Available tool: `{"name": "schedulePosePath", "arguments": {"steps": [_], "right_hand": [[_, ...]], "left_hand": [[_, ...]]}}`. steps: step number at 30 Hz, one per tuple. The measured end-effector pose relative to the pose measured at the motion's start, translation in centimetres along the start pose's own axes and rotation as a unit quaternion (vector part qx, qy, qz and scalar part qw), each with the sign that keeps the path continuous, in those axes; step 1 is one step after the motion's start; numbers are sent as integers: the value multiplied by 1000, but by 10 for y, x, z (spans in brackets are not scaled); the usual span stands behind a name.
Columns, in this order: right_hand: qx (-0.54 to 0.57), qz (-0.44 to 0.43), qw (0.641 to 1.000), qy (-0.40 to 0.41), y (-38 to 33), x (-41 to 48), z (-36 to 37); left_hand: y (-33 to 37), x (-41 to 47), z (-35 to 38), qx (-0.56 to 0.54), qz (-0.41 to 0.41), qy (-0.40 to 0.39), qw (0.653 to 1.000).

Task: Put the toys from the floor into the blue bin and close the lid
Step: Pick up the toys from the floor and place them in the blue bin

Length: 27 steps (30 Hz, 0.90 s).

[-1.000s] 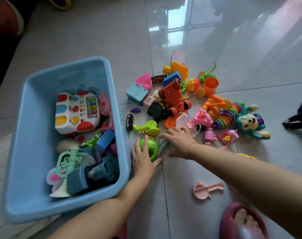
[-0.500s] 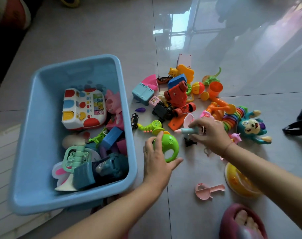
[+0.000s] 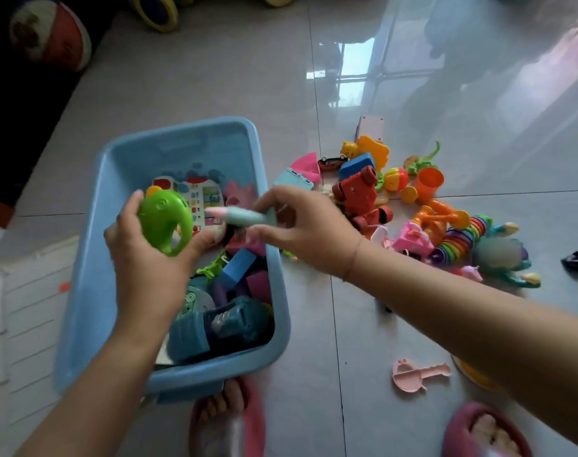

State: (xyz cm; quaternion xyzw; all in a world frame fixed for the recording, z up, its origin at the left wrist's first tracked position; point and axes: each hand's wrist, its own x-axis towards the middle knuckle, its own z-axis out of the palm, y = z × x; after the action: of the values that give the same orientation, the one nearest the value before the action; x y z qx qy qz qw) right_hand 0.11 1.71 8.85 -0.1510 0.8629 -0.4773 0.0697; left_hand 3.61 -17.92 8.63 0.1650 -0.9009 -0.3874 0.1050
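1. Nearest: pink slippers (image 3: 228, 433). A flat pink plastic toy scoop (image 3: 416, 377) lies on the tile beneath the right forearm.
2. Left hand (image 3: 142, 258): fingers curled round a rounded green plastic elephant toy (image 3: 165, 222), held above the open light-blue plastic bin (image 3: 89, 291).
3. Right hand (image 3: 310, 229): pinches a teal pen-shaped toy with pink tip (image 3: 244, 216), tip toward the green toy, over the bin.
4. Below both grips: white toy keyboard (image 3: 201, 196) inside the bin.
5. Beyond the right grip: red plastic robot (image 3: 360, 196) and orange plastic cup (image 3: 429, 181) in the floor pile.

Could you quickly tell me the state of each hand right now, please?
Left hand: grips the green toy above the blue bin.
Right hand: pinches the teal pen toy.
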Motion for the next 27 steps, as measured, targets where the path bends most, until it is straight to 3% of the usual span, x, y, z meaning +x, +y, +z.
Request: {"name": "schedulePosePath", "arguments": {"steps": [3,8,11,15,18,20,23,27], "right_hand": [[-30,2,999,-35,10,5,-3],[-91,145,983,62,94,-30,-55],[-119,224,965,69,141,-77,-68],[-156,248,956,19,178,-122,-49],[-221,234,946,-36,195,-135,-33],[-243,231,940,-63,203,-135,-24],[-233,225,943,-72,214,-130,-17],[-233,210,945,-89,222,-124,-19]], "left_hand": [[-7,2,3,69,-4,-38,997],[40,-33,40,23,106,-132,985],[73,-65,79,-14,184,-230,956],[79,-91,147,40,236,-309,921],[58,-95,198,166,183,-323,914],[43,-92,220,224,81,-312,920],[30,-82,241,205,-90,-266,938],[20,-66,255,232,-117,-232,937]]}}
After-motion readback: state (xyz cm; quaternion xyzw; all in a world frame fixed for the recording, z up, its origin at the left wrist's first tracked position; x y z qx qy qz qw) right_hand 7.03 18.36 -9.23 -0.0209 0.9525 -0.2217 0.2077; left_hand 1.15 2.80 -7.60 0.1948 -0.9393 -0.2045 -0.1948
